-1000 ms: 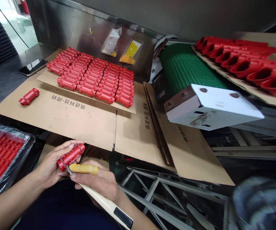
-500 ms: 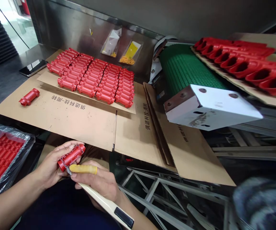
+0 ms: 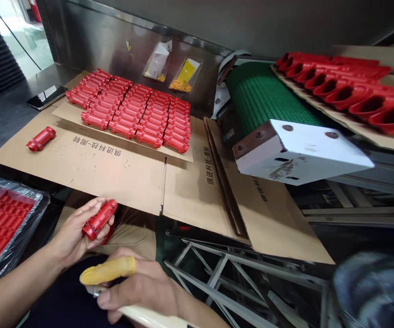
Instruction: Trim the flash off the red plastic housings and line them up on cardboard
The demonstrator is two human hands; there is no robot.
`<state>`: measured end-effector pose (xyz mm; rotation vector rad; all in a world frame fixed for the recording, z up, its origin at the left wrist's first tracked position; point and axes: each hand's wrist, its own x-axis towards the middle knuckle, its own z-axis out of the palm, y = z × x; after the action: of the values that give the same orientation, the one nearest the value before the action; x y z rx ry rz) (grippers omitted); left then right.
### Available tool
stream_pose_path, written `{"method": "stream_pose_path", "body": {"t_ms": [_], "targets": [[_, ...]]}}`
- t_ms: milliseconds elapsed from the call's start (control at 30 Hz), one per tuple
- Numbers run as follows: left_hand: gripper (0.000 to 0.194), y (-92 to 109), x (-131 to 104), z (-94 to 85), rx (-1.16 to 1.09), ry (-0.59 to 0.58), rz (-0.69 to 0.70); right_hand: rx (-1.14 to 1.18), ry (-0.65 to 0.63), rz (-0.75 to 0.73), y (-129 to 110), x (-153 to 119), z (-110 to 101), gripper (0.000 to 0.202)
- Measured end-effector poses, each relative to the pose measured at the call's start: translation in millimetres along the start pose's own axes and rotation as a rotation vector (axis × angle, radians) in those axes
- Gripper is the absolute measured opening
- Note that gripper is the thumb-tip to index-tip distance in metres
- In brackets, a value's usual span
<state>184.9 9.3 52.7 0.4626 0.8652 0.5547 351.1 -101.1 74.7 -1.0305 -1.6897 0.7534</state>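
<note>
My left hand (image 3: 75, 232) is closed around a red ribbed plastic tube (image 3: 100, 218), holding it tilted above my lap. Dark outlined markings show along its side. Below and to the right, my right hand (image 3: 138, 287) grips a utility knife (image 3: 145, 316) with a long cream handle. A yellow finger cot covers that hand's index finger, and a bit of the metal tip shows between finger and thumb. The tip stands apart from the tube. A single red tube (image 3: 41, 138) lies on the cardboard (image 3: 131, 177) at the left.
Rows of red tubes (image 3: 125, 107) rest on a cardboard sheet. A phone (image 3: 46, 97) lies at the left, above a lined bin (image 3: 43, 200) of red parts. At right is a green conveyor belt (image 3: 265, 95) beside red hollow parts (image 3: 340, 93). Two small bags (image 3: 187, 75) hang behind.
My right hand and the knife have moved down, away from the tube. The left hand has turned the tube slightly and shifted it a little left.
</note>
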Motion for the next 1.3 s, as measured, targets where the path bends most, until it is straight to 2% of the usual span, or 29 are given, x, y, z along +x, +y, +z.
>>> {"method": "stream_pose_path", "body": {"t_ms": [100,167,267,400,700,1000,1200,1300], "targets": [[0.046,-1.3,-3.1,-2.4,0.056,0.079,0.261,0.081,0.215,-0.009,8.3,-4.6,4.8,0.018],[0.044,-4.3,-5.9,-6.1,0.118,0.109,0.460,0.006,0.351,0.039,15.6,-5.4,8.6,0.024],[0.039,-9.4,-10.8,-11.9,0.218,0.158,0.606,-0.140,0.384,0.033,22.4,-6.0,13.9,0.029],[0.041,-12.5,-16.0,-13.4,0.274,0.213,0.619,-0.204,0.397,-0.035,24.2,-5.5,17.3,0.031],[0.035,-13.7,-15.9,-11.4,0.381,0.183,0.681,-0.198,0.371,-0.073,26.6,-2.9,16.3,0.027],[0.036,-15.2,-17.4,-12.3,0.364,0.188,0.673,-0.140,0.362,0.032,22.1,-9.2,17.0,0.029],[0.038,-18.3,-14.1,-16.4,0.315,0.178,0.727,-0.113,0.364,0.063,21.4,-9.9,17.6,0.028],[0.036,-20.3,-11.1,-20.5,0.324,0.182,0.761,-0.108,0.320,0.072,23.4,-7.4,12.3,0.022]]}}
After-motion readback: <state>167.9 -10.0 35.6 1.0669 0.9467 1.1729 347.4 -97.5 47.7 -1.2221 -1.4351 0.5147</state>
